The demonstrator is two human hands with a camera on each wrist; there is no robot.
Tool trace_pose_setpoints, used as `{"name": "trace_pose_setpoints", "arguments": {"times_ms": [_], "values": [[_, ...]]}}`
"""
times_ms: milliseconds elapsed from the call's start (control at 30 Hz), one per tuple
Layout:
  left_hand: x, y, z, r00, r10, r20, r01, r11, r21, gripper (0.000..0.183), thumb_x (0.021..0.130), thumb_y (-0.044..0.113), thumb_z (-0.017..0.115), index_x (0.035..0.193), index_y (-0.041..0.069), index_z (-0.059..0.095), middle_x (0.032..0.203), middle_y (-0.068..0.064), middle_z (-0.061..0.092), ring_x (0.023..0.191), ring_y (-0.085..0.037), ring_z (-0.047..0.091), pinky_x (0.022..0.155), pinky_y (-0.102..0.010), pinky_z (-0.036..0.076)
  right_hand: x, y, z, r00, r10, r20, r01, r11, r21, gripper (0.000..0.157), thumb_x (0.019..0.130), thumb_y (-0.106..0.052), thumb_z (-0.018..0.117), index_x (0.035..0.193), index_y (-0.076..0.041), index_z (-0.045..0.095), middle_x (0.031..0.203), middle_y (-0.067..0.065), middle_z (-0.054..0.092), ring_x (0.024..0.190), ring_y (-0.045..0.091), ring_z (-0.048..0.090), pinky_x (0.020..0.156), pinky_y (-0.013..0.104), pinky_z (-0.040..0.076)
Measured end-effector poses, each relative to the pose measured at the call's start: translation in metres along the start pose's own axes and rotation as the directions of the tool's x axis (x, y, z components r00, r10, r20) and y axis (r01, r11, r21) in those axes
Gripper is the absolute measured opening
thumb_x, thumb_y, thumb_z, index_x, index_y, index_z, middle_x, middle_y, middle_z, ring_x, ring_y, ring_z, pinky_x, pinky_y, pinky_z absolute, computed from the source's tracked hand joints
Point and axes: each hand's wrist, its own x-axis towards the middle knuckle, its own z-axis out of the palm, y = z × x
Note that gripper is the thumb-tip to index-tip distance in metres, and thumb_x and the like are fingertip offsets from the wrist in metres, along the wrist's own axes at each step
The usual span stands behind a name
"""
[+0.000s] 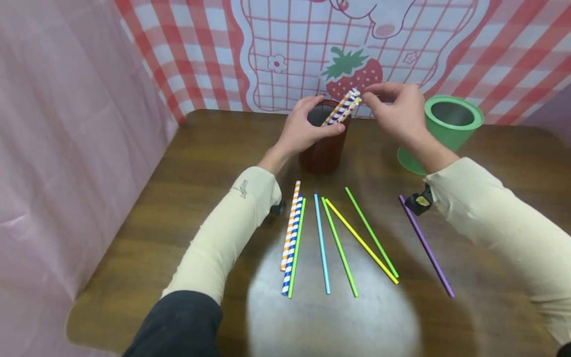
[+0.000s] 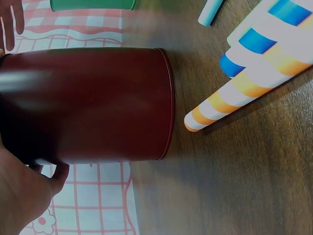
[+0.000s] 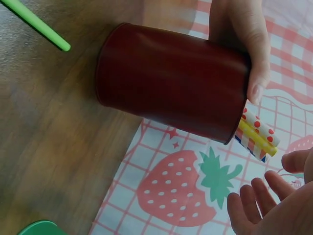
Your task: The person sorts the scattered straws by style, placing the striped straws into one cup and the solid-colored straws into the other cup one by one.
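Observation:
My left hand (image 1: 305, 121) grips the dark red cup (image 1: 323, 153) at its rim, thumb on the near side and fingers round the far left. Several paper straws (image 1: 343, 109), striped orange, striped blue and red-dotted, lean out of the cup toward the right; a yellow one (image 3: 261, 140) shows among them in the right wrist view. Just right of their tips is my right hand (image 1: 397, 109), its fingers loosely bent. The right wrist view shows a gap between that hand (image 3: 274, 200) and the straws, with nothing held.
A green bucket (image 1: 450, 136) stands right of the cup, partly behind my right wrist. Nearer on the wooden table (image 1: 200, 198) lie striped straws (image 1: 291, 225), several green straws (image 1: 340, 248), a light blue straw (image 1: 322, 243), a yellow straw (image 1: 361, 240) and a purple straw (image 1: 426, 245).

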Motion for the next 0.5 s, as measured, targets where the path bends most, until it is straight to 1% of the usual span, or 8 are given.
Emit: {"name": "trace_pose_setpoints", "arguments": {"times_ms": [100, 167, 300, 400, 500], "values": [[-0.002, -0.001, 0.001, 1.000, 0.008, -0.007, -0.008, 1.000, -0.003, 0.091, 0.070, 0.050, 0.081, 0.146, 0.020, 0.042, 0.152, 0.001, 0.031, 0.133, -0.012, 0.034, 0.107, -0.031, 0.033, -0.005, 0.004, -0.001, 1.000, -0.010, 0.008, 0.010, 1.000, 0.010, 0.042, 0.092, -0.039, 0.059, 0.122, -0.010, 0.067, 0.113, 0.008, 0.069, 0.089, 0.001, 0.058, 0.074, 0.016, 0.043], [-0.003, -0.001, 0.001, 1.000, 0.007, -0.009, -0.007, 1.000, -0.009, 0.090, 0.071, 0.050, 0.081, 0.146, 0.020, 0.041, 0.152, 0.001, 0.031, 0.134, -0.012, 0.034, 0.107, -0.032, 0.033, -0.008, 0.006, -0.002, 1.000, -0.014, 0.019, 0.013, 1.000, 0.024, 0.042, 0.092, -0.038, 0.058, 0.122, -0.009, 0.067, 0.112, 0.008, 0.070, 0.087, 0.000, 0.058, 0.073, 0.016, 0.043], [-0.006, 0.000, 0.002, 1.000, 0.010, -0.014, -0.011, 1.000, -0.012, 0.091, 0.071, 0.050, 0.081, 0.146, 0.019, 0.041, 0.152, 0.001, 0.031, 0.133, -0.013, 0.034, 0.107, -0.034, 0.034, -0.018, 0.014, -0.002, 0.999, -0.043, 0.017, 0.043, 0.998, 0.036, 0.039, 0.094, -0.033, 0.058, 0.119, -0.006, 0.067, 0.112, 0.012, 0.069, 0.085, -0.001, 0.057, 0.073, 0.016, 0.043], [-0.006, 0.001, 0.003, 1.000, 0.018, -0.021, -0.018, 1.000, -0.009, 0.091, 0.070, 0.050, 0.081, 0.146, 0.019, 0.042, 0.152, 0.000, 0.032, 0.133, -0.014, 0.035, 0.107, -0.035, 0.034, -0.028, 0.020, -0.001, 0.998, -0.060, 0.030, 0.060, 0.998, 0.015, 0.037, 0.094, -0.032, 0.058, 0.116, -0.005, 0.068, 0.111, 0.015, 0.069, 0.087, 0.001, 0.058, 0.073, 0.017, 0.042], [-0.005, 0.003, 0.003, 1.000, 0.020, -0.023, -0.020, 1.000, -0.004, 0.091, 0.070, 0.050, 0.082, 0.146, 0.020, 0.042, 0.152, 0.000, 0.031, 0.133, -0.015, 0.035, 0.107, -0.035, 0.033, -0.040, 0.024, 0.001, 0.994, -0.077, 0.075, 0.077, 0.997, 0.005, 0.034, 0.094, -0.031, 0.059, 0.114, -0.005, 0.069, 0.108, 0.015, 0.070, 0.087, 0.006, 0.060, 0.072, 0.018, 0.043]]}}
